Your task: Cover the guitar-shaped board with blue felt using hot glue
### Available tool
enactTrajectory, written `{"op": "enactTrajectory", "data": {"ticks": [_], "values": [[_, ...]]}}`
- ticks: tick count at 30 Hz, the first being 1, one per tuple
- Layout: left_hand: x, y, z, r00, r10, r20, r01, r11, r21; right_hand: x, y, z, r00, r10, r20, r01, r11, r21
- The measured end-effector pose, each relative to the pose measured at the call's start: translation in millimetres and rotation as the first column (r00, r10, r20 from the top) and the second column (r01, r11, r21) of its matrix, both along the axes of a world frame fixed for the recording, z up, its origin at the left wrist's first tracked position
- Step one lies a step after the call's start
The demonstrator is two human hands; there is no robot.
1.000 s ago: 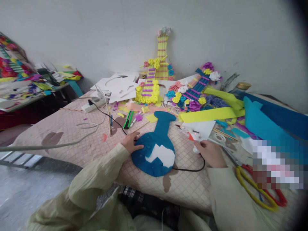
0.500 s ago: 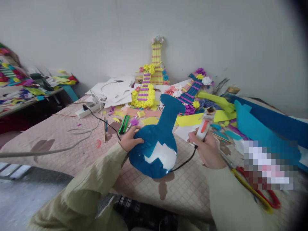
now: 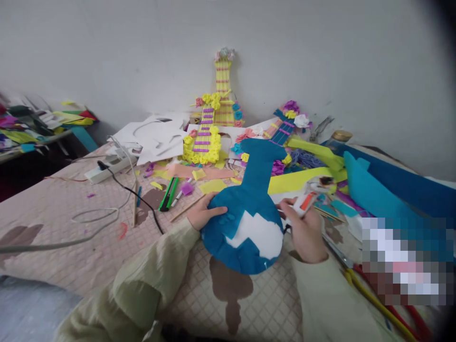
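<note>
My left hand grips the left edge of a guitar-shaped cutout, thumb on top. Blue paper covers most of the cutout's face; a jagged white patch shows on the lower right of its round body. In my right hand is a white hot glue gun with an orange trigger, its nozzle end pointing up and away. That hand is beside the body's right edge; I cannot tell whether they touch. The gun's cord passes behind the cutout.
A green utility knife, a power strip and cords lie on the left. Decorated paper guitars lean at the back. Yellow strips, blue sheets and red-and-yellow-handled scissors are on the right.
The cutout has moved right, closer to my right hand. The glue gun has tipped further to the right. My view has shifted slightly to the right.
</note>
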State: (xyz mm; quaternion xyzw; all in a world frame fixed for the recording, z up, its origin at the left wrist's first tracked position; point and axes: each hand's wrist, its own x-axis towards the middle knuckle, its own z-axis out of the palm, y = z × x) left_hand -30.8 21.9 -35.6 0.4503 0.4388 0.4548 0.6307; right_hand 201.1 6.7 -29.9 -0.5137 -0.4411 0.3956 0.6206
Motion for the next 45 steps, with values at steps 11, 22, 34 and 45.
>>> {"op": "enactTrajectory", "data": {"ticks": [11, 22, 34, 45], "values": [[-51, 21, -0.1, 0.873, -0.354, -0.336, 0.374, 0.927, -0.006, 45, -8, 40.9, 0.893, -0.018, -0.450, 0.052, 0.997, 0.063], [-57, 29, 8.1, 0.831, -0.299, -0.470, 0.377, 0.923, 0.080, 48, -68, 33.8, 0.893, 0.283, -0.350, -0.260, 0.959, 0.112], [-28, 75, 14.8, 0.528, -0.246, -0.813, 0.614, 0.772, 0.165, 32, -106, 14.4, 0.802, 0.438, -0.405, -0.491, 0.870, -0.032], [2, 2, -8.0, 0.225, 0.117, -0.967, 0.639, 0.731, 0.238, -17, -27, 35.0, 0.838, 0.423, -0.345, -0.445, 0.895, 0.018]]}}
